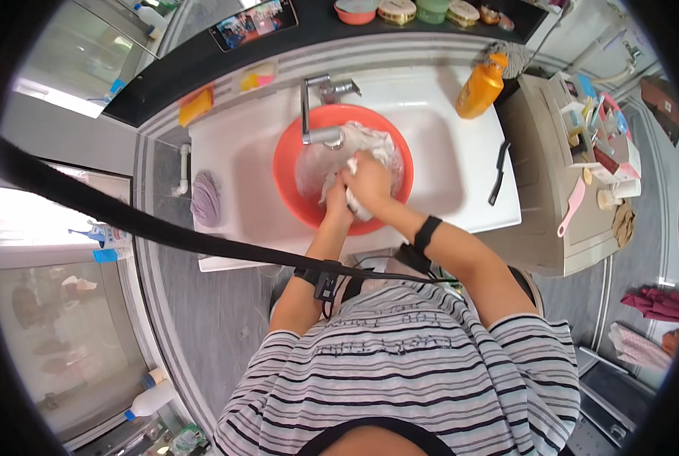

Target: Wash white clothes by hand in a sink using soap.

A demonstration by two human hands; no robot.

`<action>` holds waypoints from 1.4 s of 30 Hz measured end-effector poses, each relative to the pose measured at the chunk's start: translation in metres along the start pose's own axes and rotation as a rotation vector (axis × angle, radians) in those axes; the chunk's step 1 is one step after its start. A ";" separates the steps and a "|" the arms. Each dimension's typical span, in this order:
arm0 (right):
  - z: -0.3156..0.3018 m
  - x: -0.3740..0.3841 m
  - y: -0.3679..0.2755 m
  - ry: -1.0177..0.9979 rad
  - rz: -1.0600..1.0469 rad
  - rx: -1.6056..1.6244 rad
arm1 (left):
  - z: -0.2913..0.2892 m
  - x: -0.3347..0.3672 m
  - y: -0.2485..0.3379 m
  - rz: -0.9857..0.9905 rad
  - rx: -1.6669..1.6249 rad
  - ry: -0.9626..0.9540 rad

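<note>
Both my hands are over an orange-red basin [282,156] that stands in the white sink [438,163] under the chrome faucet [306,114]. A wet white cloth [370,140] lies bunched in the basin's sudsy water. My right hand [368,181] is closed in a fist on part of it, with a bit of the cloth poking out above the fingers. Lower and to the left, my left hand [339,199] grips the cloth too, its fingers partly hidden behind the right hand and the fabric.
An orange pump bottle [481,87] and a black-handled razor or comb-like tool [499,173] sit on the sink's right side. A purple scrubber or cloth [206,199] rests at its left edge. The shelf above holds a phone [254,25] and several jars [396,11].
</note>
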State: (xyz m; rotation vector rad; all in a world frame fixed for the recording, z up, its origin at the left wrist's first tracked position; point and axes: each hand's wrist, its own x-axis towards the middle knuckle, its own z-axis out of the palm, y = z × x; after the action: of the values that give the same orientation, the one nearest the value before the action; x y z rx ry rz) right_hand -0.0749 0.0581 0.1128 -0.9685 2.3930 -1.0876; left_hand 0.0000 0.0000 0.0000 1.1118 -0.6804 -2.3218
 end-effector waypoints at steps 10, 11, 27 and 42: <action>-0.007 0.001 -0.009 0.058 -0.272 0.005 | 0.035 -0.021 0.022 -0.065 -0.103 -0.146; -0.010 0.008 0.000 0.059 -0.283 0.007 | 0.040 -0.025 0.020 -0.067 -0.075 -0.085; -0.023 -0.011 -0.028 0.017 -0.270 0.065 | 0.025 -0.011 0.018 0.082 -0.266 -0.152; -0.026 -0.019 -0.029 -0.006 -0.348 -0.057 | 0.032 -0.002 -0.003 0.049 -0.362 -0.228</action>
State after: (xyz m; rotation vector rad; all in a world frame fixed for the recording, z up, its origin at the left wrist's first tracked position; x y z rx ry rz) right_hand -0.0627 0.0712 0.1526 -1.4449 2.3155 -1.1313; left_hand -0.0256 0.0109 0.0166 0.6694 -0.3384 -2.4247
